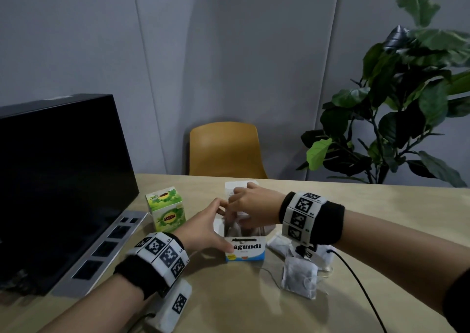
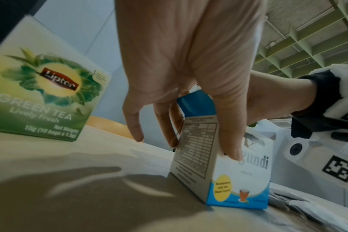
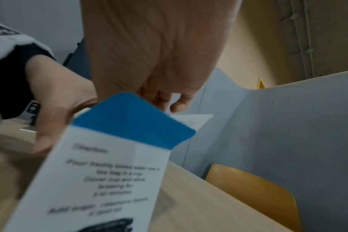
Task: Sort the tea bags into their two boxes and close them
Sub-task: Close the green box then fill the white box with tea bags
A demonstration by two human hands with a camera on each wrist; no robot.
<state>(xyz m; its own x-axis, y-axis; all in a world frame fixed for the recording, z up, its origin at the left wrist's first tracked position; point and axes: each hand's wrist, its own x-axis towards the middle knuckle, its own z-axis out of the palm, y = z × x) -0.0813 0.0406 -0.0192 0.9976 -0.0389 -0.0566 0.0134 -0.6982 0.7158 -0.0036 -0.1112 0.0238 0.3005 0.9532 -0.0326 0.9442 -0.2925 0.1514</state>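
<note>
A white-and-blue Lagundi box (image 1: 245,248) stands open mid-table, lid up. My left hand (image 1: 220,227) grips its left side, with the thumb (image 2: 228,141) on the front corner and the fingers round the far side. My right hand (image 1: 240,218) hangs over the open top, its fingertips curled down on a white tea bag (image 1: 237,227) inside. The box's blue side flap (image 3: 133,119) sticks up in front of those fingers. A green Lipton box (image 1: 166,209) stands closed to the left. Loose white tea bags (image 1: 300,278) lie right of the open box.
A dark monitor (image 1: 58,180) fills the table's left side. Beyond the far edge stand a yellow chair (image 1: 226,149), grey partitions and a leafy plant (image 1: 407,104). A black cable (image 1: 356,276) trails from my right wrist across the table.
</note>
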